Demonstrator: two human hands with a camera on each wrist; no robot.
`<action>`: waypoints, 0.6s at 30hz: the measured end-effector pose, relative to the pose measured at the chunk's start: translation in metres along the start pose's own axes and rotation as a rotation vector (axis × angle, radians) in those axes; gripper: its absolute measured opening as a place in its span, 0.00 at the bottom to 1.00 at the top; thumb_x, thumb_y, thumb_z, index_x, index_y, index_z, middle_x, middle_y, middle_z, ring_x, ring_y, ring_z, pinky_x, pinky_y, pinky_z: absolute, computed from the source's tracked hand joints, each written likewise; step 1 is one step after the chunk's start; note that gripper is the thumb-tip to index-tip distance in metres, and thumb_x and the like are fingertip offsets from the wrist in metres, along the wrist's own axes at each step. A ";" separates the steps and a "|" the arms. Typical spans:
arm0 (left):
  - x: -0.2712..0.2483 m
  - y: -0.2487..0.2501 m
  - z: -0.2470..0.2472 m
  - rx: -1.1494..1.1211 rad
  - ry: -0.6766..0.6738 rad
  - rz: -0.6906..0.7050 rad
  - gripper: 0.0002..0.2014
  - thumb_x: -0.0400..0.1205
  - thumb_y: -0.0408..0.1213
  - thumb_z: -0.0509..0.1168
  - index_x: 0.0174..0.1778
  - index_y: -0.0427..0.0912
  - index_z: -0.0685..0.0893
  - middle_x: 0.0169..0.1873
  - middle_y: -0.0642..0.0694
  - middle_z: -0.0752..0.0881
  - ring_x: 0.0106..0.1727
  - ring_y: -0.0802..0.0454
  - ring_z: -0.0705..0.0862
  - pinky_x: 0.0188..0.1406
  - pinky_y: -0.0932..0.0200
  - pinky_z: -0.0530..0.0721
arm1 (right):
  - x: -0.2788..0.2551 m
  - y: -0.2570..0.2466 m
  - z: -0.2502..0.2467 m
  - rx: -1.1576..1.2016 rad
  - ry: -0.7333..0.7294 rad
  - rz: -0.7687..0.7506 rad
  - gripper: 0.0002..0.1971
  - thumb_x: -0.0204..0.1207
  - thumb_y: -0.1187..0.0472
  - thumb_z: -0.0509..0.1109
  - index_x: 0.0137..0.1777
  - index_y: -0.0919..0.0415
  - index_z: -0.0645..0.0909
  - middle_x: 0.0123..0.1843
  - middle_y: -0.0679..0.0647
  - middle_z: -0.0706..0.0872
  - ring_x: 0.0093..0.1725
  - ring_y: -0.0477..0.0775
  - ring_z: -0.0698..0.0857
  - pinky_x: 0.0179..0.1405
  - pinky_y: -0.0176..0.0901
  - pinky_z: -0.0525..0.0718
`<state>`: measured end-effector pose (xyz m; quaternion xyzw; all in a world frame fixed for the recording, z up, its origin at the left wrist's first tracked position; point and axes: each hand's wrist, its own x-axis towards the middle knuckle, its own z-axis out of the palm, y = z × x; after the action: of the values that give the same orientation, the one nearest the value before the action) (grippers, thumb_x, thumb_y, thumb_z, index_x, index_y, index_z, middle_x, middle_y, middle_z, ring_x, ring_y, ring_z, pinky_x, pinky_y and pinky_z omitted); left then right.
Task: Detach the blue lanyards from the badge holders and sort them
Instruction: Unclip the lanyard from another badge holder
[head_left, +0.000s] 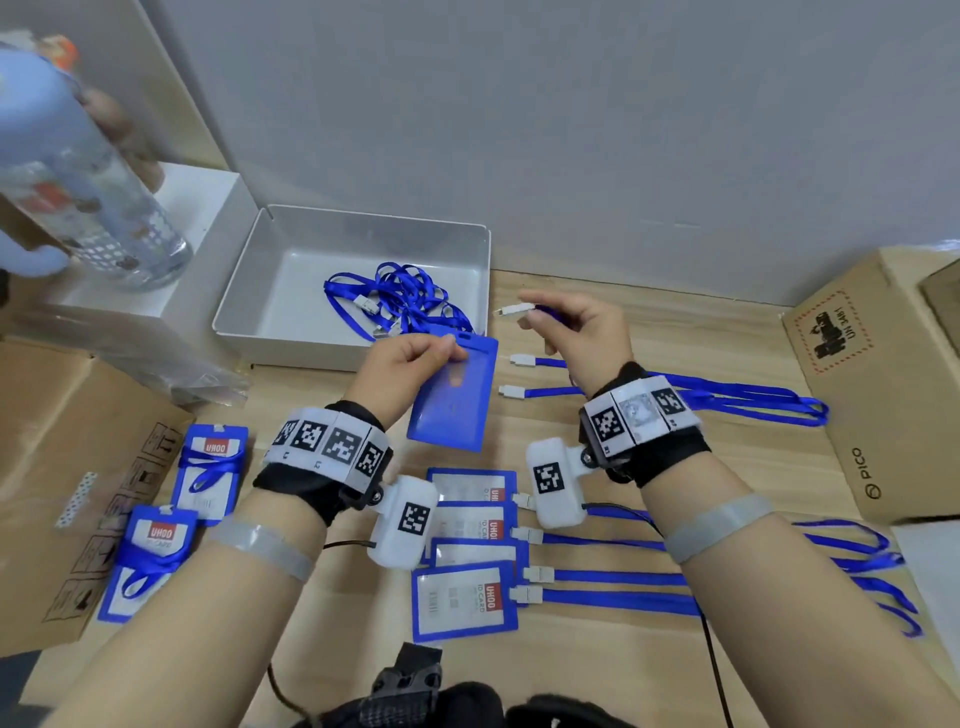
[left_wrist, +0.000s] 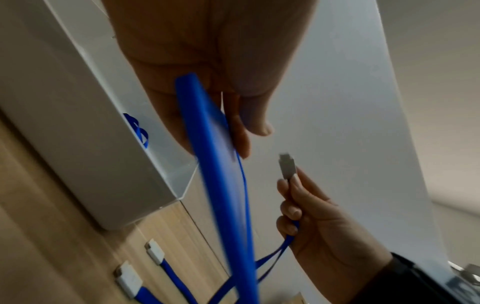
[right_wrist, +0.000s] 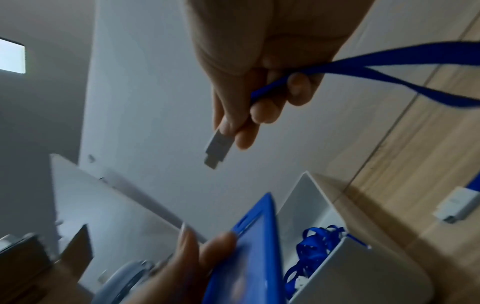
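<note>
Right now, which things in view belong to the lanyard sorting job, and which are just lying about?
Job: badge holder in left hand; lanyard clip in right hand; grey tray holding lanyards.

Lying about: Pico box; clear bottle; flat cardboard.

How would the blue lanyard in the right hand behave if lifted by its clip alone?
Probably floppy: the lanyard sags and twists behind the right hand. Likely light, since fingertips alone carry its clip. Its trailing loop may drag over the table.

Open air above the grey tray (head_left: 483, 270) – its walls, and a cardboard box (head_left: 878, 395) rightward, hem passage.
</note>
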<state>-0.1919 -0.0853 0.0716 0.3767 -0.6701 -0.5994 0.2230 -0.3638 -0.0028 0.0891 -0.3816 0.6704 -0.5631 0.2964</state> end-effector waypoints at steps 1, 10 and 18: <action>-0.001 0.005 0.002 -0.029 -0.006 -0.030 0.14 0.83 0.42 0.59 0.36 0.44 0.86 0.31 0.57 0.87 0.38 0.66 0.83 0.42 0.67 0.77 | -0.003 -0.003 0.003 -0.029 -0.026 -0.011 0.14 0.73 0.70 0.69 0.47 0.48 0.86 0.36 0.56 0.87 0.34 0.46 0.80 0.31 0.32 0.77; -0.009 0.018 0.000 -0.063 -0.066 0.056 0.08 0.77 0.30 0.68 0.32 0.40 0.84 0.25 0.56 0.87 0.35 0.58 0.84 0.52 0.59 0.80 | -0.025 -0.018 0.021 -0.098 -0.127 -0.038 0.13 0.71 0.70 0.72 0.54 0.56 0.85 0.42 0.41 0.86 0.42 0.32 0.84 0.54 0.31 0.82; -0.013 0.022 -0.001 0.080 -0.034 0.047 0.14 0.79 0.40 0.65 0.32 0.33 0.85 0.32 0.46 0.86 0.44 0.50 0.84 0.64 0.45 0.76 | -0.029 -0.025 0.026 -0.139 -0.063 0.014 0.10 0.71 0.68 0.72 0.51 0.57 0.87 0.43 0.45 0.86 0.45 0.41 0.85 0.50 0.36 0.84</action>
<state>-0.1884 -0.0755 0.0954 0.3593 -0.7058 -0.5731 0.2105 -0.3223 0.0064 0.1074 -0.4143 0.7007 -0.5008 0.2941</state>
